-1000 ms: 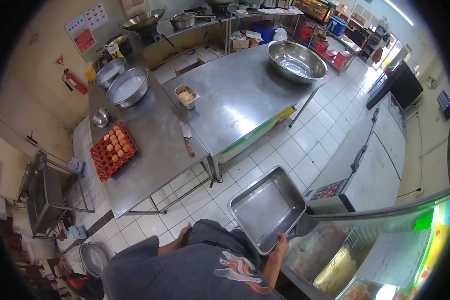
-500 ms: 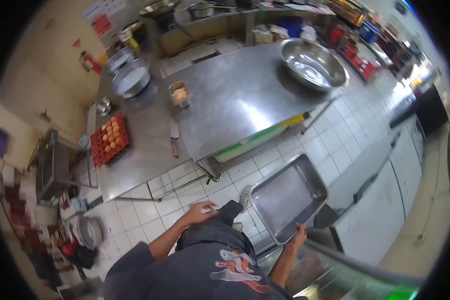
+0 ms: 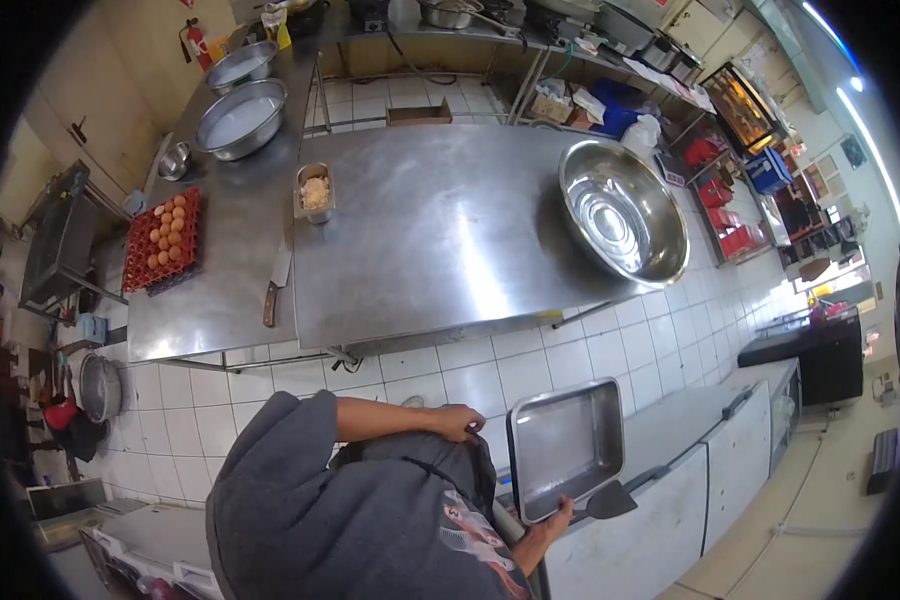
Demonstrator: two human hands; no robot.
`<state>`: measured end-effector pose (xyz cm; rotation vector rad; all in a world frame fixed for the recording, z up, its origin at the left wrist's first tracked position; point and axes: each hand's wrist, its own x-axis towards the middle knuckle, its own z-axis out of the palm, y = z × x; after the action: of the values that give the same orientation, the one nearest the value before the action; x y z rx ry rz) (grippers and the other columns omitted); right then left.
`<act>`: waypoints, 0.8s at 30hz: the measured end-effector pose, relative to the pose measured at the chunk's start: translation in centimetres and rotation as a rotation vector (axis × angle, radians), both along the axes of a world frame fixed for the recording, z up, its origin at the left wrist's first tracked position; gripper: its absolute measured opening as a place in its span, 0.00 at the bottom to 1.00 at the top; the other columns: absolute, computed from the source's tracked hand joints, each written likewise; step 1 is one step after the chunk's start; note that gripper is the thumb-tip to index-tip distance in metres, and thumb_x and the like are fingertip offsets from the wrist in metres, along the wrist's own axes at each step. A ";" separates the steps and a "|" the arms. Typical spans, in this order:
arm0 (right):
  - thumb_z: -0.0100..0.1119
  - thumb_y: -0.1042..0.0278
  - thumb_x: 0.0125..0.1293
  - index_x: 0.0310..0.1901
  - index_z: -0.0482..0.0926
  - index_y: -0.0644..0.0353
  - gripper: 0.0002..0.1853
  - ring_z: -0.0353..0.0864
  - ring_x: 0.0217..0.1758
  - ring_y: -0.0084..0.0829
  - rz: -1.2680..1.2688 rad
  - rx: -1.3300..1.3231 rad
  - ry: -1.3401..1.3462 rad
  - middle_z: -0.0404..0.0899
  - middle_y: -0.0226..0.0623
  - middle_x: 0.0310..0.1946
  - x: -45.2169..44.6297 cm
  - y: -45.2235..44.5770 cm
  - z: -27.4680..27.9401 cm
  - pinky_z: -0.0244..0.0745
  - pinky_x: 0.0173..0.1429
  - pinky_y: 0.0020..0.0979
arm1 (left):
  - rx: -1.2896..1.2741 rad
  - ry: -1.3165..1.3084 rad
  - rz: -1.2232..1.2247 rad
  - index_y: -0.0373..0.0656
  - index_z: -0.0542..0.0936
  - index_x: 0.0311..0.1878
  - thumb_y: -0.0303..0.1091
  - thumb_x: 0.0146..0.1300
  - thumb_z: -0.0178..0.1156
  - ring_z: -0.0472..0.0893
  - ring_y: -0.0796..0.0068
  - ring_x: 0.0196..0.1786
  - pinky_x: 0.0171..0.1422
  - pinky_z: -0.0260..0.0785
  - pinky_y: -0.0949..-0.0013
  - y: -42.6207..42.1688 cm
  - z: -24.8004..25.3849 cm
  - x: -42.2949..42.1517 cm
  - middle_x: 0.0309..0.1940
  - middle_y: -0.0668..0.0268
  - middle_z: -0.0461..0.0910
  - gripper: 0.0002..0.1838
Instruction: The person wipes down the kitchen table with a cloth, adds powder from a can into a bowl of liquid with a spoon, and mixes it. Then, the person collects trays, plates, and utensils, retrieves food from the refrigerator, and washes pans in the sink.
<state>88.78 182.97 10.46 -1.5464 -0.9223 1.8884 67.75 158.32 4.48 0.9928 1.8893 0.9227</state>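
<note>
My right hand [image 3: 560, 515] grips the near edge of a deep rectangular metal pan [image 3: 567, 435], held tilted over the floor at my right. A turner with a wide dark blade [image 3: 612, 500] sticks out to the right from the same hand. Inside, the pan shows a bare, greyish bottom. My left hand [image 3: 457, 422] is at my waist against the dark shorts [image 3: 482, 470], its fingers curled in at the cloth. What those fingers hold, if anything, is hidden.
On the steel table [image 3: 400, 240] are a big steel bowl [image 3: 625, 212], a small tub of pale food [image 3: 315, 193], a knife [image 3: 276, 288], a red egg tray [image 3: 163, 240] and two basins [image 3: 242, 118]. White chest freezers [image 3: 660, 520] stand along my right side.
My view has turned to the right, and the table now lies across in front. My left hand has moved in with fingers curled. The pan and turner stay in my right hand.
</note>
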 end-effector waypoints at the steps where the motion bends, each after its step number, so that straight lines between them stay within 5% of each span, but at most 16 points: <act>1: 0.59 0.63 0.52 0.44 0.74 0.66 0.19 0.77 0.44 0.41 0.014 0.006 0.005 0.75 0.41 0.43 -1.8 1.5 -0.1 0.73 0.50 0.43 | 0.014 0.021 0.049 0.45 0.76 0.38 0.48 0.53 0.68 0.80 0.50 0.42 0.43 0.70 0.53 1.4 0.5 -2.0 0.33 0.54 0.81 0.19; 4: 0.58 0.62 0.53 0.41 0.74 0.63 0.16 0.77 0.43 0.40 0.034 0.012 -0.034 0.74 0.40 0.41 -3.1 5.6 0.8 0.74 0.49 0.44 | 0.096 0.102 0.267 0.45 0.75 0.34 0.48 0.54 0.67 0.80 0.50 0.41 0.41 0.70 0.52 4.4 0.6 -4.4 0.32 0.54 0.81 0.18; 10: 0.60 0.65 0.54 0.41 0.74 0.62 0.14 0.77 0.42 0.39 0.089 0.019 0.016 0.74 0.40 0.39 -7.6 16.2 0.2 0.76 0.45 0.42 | -0.153 0.101 0.534 0.45 0.75 0.31 0.55 0.55 0.64 0.80 0.48 0.36 0.38 0.69 0.50 9.1 -3.5 -3.4 0.27 0.53 0.79 0.21; 14: 0.58 0.67 0.55 0.41 0.74 0.63 0.13 0.78 0.42 0.40 0.169 0.015 0.136 0.75 0.40 0.39 -10.8 21.9 1.8 0.77 0.45 0.42 | -0.567 -0.120 0.089 0.38 0.84 0.39 0.75 0.57 0.47 0.82 0.52 0.45 0.49 0.73 0.55 10.9 -7.2 -2.9 0.41 0.48 0.83 0.42; 15: 0.58 0.68 0.55 0.40 0.73 0.63 0.13 0.78 0.42 0.40 0.200 0.040 0.111 0.75 0.40 0.39 -11.2 23.7 1.4 0.77 0.45 0.42 | -0.554 -0.074 0.143 0.39 0.84 0.39 0.78 0.57 0.44 0.81 0.55 0.44 0.50 0.71 0.56 10.6 -7.6 -2.3 0.38 0.51 0.83 0.44; 17: 0.57 0.68 0.56 0.38 0.73 0.64 0.11 0.78 0.42 0.39 0.219 0.037 0.078 0.75 0.38 0.38 -12.3 26.4 1.8 0.77 0.44 0.41 | -0.599 -0.210 0.070 0.40 0.85 0.41 0.77 0.55 0.48 0.81 0.56 0.47 0.54 0.70 0.57 10.9 -4.8 -3.5 0.41 0.50 0.83 0.43; 19: 0.56 0.68 0.57 0.36 0.73 0.63 0.09 0.77 0.41 0.35 0.229 0.031 0.065 0.74 0.36 0.36 -13.4 28.0 2.4 0.76 0.44 0.39 | -0.472 -0.341 0.295 0.42 0.85 0.35 0.76 0.56 0.51 0.80 0.65 0.41 0.48 0.69 0.60 11.6 0.3 -3.3 0.34 0.58 0.83 0.39; 20: 0.56 0.67 0.57 0.35 0.73 0.63 0.09 0.77 0.39 0.33 0.252 0.065 0.075 0.73 0.34 0.34 -13.2 29.3 1.9 0.75 0.44 0.37 | -0.418 -0.405 0.275 0.42 0.83 0.30 0.69 0.58 0.58 0.78 0.72 0.37 0.44 0.68 0.64 11.5 -1.5 -3.2 0.30 0.64 0.82 0.33; 24: 0.58 0.69 0.56 0.33 0.73 0.60 0.07 0.74 0.37 0.28 0.274 0.111 0.078 0.72 0.30 0.30 -13.9 33.3 -0.7 0.71 0.45 0.32 | -0.233 -0.220 0.510 0.42 0.81 0.29 0.57 0.57 0.66 0.78 0.69 0.34 0.41 0.68 0.64 14.1 -0.1 -3.1 0.27 0.60 0.81 0.24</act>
<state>74.88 216.27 9.79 -1.3265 -1.2337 2.0284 64.64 172.43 4.38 0.2564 2.0350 1.0172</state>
